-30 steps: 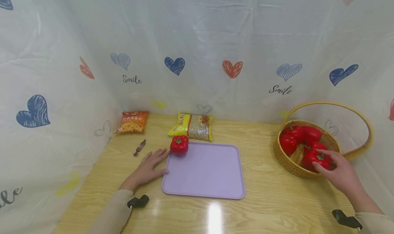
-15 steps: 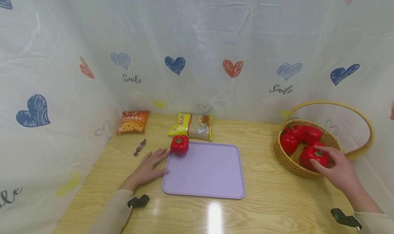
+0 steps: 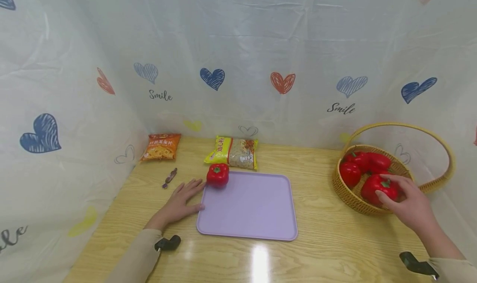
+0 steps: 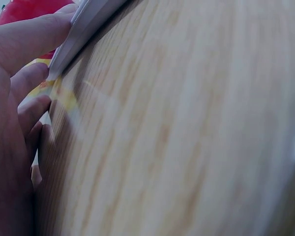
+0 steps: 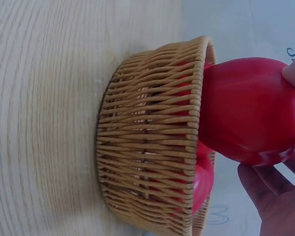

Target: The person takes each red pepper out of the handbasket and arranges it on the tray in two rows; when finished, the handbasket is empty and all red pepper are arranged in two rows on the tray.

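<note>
The red bell pepper (image 3: 372,188) is at the 5 o'clock side of the wicker basket (image 5: 152,137), mostly standing above the rim, with other red peppers (image 3: 350,174) inside. The right hand (image 3: 411,204) has its grip curled round it, thumb and fingers on opposite sides. The basket stands on the desk (image 3: 316,233) at 3 o'clock from the lilac tray (image 3: 253,208). At the tray's 9 o'clock edge, the left hand's (image 3: 182,200) grip is spread, thumb touching the rim.

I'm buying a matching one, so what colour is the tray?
The tray is plain light purple; the head view shows it best.
</note>
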`<state>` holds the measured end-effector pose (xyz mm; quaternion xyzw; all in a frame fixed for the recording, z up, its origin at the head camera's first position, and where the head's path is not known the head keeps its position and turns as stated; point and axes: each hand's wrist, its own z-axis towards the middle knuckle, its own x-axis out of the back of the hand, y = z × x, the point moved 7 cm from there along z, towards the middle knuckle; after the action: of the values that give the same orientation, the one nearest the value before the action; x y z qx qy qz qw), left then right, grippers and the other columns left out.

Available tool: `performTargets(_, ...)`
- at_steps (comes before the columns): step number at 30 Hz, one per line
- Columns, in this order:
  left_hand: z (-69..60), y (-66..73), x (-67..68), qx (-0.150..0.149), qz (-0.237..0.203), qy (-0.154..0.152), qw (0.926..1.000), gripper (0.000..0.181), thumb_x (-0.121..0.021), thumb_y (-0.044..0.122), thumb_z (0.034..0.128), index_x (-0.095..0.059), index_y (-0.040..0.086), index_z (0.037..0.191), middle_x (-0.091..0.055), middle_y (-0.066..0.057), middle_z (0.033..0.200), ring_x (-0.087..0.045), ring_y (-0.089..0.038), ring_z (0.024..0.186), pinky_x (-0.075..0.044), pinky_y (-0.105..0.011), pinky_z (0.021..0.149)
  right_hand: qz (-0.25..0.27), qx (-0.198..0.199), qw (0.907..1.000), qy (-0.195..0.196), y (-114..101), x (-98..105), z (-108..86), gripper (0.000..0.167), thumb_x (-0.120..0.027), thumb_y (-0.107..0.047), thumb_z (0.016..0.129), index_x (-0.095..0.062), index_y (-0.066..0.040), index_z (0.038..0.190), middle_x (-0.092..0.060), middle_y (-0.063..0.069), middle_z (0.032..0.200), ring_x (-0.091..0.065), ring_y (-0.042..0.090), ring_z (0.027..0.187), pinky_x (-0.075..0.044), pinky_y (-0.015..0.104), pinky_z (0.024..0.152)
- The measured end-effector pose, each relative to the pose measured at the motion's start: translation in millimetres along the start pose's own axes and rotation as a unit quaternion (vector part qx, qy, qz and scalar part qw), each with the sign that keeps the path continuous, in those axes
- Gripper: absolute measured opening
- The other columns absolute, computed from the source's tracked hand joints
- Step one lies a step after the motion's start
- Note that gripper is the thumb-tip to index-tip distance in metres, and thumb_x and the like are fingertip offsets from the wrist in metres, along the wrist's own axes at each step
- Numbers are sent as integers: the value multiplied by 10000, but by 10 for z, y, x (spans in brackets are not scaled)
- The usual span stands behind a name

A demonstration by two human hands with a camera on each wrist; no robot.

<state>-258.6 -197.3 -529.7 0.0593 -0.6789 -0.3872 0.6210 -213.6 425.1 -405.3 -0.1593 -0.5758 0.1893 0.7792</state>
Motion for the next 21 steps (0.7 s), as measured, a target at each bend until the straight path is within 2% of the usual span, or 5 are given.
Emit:
performTargets(4, 3, 1, 1, -2, 6, -1, 10000, 769, -694, 462, 931, -419, 121, 1563, -327, -112, 1641, -204, -375, 1534, -28, -591, 1232, 5, -5, 10000, -12, -67, 4, 8, 490, -739, -234, 927, -584, -12, 1335, -505, 297, 1293, -473, 480, 1105, -466, 455, 703)
performTargets(6, 3, 2, 2, -1, 5, 2, 10000, 769, -694, 462, 931, -420, 120, 1563, -329, -113, 1641, -205, -376, 1534, -28, -590, 1232, 27, -8, 10000, 9, -96, 5, 11, 486, -736, -231, 930, -582, -15, 1336, -502, 294, 1301, -463, 501, 1134, -443, 531, 718)
performTargets(8, 2, 1, 0, 5, -1, 4, 10000, 769, -694, 462, 930, -420, 120, 1563, -329, -113, 1640, -205, -376, 1534, -28, -588, 1233, 18, 14, 10000, 37, -122, 5, 13, 482, -739, -229, 928, -585, -22, 1335, -503, 288, 1301, -467, 492, 1130, -439, 504, 717)
performTargets(17, 2, -3, -4, 3, 15, 8, 10000, 773, -696, 464, 929, -420, 117, 1562, -330, -116, 1639, -206, -377, 1533, -27, -591, 1232, 251, 190, 9995, 47, -216, -29, 27, 472, -774, -160, 894, -606, -41, 1319, -512, 262, 1289, -455, 421, 1078, -323, 3, 672)
performTargets(21, 5, -3, -4, -14, 20, 24, 10000, 771, -700, 460, 927, -423, 120, 1561, -334, -115, 1638, -210, -374, 1532, -29, -589, 1232, 356, 278, 9989, 86, -286, -51, 25, 471, -789, -148, 880, -619, -50, 1307, -532, 234, 1263, -434, 146, 1069, -349, -23, 691)
